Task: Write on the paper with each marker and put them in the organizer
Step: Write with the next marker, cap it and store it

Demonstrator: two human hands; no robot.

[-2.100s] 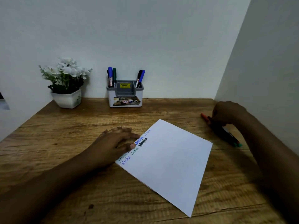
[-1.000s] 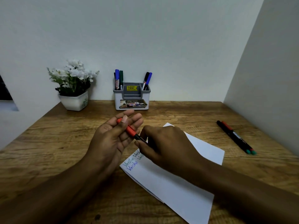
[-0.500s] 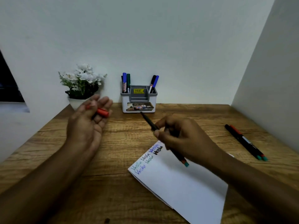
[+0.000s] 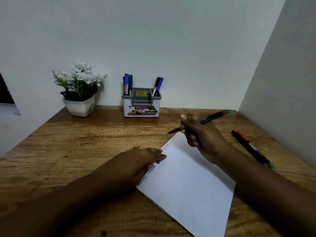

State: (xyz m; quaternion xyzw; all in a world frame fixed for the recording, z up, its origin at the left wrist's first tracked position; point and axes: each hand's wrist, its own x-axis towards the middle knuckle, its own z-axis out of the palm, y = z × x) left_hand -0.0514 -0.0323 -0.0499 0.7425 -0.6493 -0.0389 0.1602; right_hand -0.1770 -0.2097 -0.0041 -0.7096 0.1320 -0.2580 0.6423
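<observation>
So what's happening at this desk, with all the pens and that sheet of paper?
A person is trying out markers on paper. The left hand presses flat on the white paper, which already carries several handwritten words along its edge. The right hand holds a marker above the sheet, its tip not touching the paper. Two more markers lie on the wooden desk to the right. Several others stand in the grey organizer by the wall, next to a potted plant.

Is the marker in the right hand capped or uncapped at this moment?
Uncapped. The marker in the right hand shows a bare dark tip pointing left above the paper, and its red cap sits posted on the rear end.
</observation>
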